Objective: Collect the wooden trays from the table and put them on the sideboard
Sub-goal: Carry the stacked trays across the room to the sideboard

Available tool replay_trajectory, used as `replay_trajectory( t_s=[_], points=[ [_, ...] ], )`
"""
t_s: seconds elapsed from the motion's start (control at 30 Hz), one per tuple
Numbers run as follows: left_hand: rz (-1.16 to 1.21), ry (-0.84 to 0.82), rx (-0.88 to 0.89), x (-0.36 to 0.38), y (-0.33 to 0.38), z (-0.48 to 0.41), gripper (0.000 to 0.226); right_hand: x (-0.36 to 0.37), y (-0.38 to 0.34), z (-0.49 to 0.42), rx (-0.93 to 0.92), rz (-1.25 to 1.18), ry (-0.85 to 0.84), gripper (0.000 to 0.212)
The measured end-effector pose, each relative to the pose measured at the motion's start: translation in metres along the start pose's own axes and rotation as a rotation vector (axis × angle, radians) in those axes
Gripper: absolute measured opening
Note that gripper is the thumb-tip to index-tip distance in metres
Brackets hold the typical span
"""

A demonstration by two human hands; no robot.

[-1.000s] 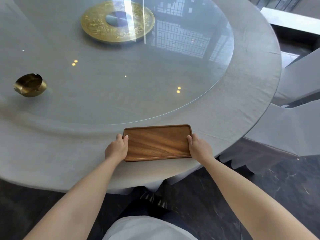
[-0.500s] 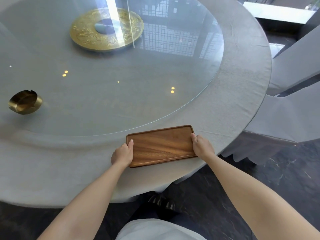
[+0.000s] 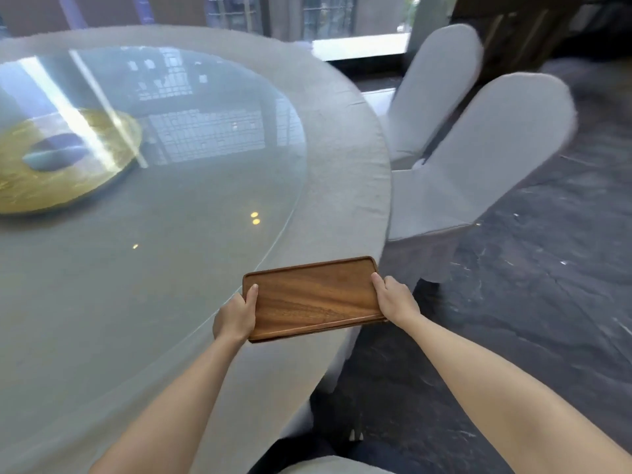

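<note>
A rectangular wooden tray (image 3: 313, 297) with a raised rim is held level just above the near right edge of the round table (image 3: 349, 172). My left hand (image 3: 236, 314) grips its left short end, thumb on top. Its right short end sits in my right hand (image 3: 395, 299), thumb on the rim. The tray's right part hangs past the table edge over the floor. No sideboard is clearly in view.
A glass turntable (image 3: 191, 200) covers the grey tablecloth, with a gold disc (image 3: 44, 186) at its left. Two white-covered chairs (image 3: 478, 159) stand close to the table on the right. Dark stone floor (image 3: 530, 302) lies to the right. Dark furniture (image 3: 513, 32) is at the back right.
The tray has come up off the tablecloth in both hands and shifted right past the table edge. My view has swung right; the brass ashtray is out of view and the chairs have come in.
</note>
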State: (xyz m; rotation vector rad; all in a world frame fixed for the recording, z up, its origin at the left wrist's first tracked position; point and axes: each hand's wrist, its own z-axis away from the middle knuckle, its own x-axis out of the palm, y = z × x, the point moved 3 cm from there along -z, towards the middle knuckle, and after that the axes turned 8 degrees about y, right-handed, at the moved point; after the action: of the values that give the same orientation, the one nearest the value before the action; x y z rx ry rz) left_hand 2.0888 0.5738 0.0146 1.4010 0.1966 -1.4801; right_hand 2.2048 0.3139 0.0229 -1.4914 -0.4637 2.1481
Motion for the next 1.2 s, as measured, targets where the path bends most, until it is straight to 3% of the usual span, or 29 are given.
replay_trajectory(
  t_s=[0.27, 0.43, 0.9, 1.2],
  points=[
    [-0.025, -0.115, 0.369, 0.057, 0.179, 0.004, 0.054, -0.124, 0.086, -0.023, 0.21, -0.153, 0.296, 0.043],
    [-0.038, -0.175, 0.52, 0.111, 0.297, 0.031, 0.055, -0.21, 0.151, -0.054, 0.307, -0.214, 0.441, 0.058],
    [0.049, -0.263, 0.713, 0.276, 0.639, 0.129, 0.054, -0.491, 0.327, -0.179, 0.382, -0.218, 0.649, 0.062],
    [0.079, -0.277, 0.769, 0.385, 0.853, 0.112, 0.062, -0.628, 0.398, -0.327, 0.385, -0.247, 0.714, 0.06]
  ],
)
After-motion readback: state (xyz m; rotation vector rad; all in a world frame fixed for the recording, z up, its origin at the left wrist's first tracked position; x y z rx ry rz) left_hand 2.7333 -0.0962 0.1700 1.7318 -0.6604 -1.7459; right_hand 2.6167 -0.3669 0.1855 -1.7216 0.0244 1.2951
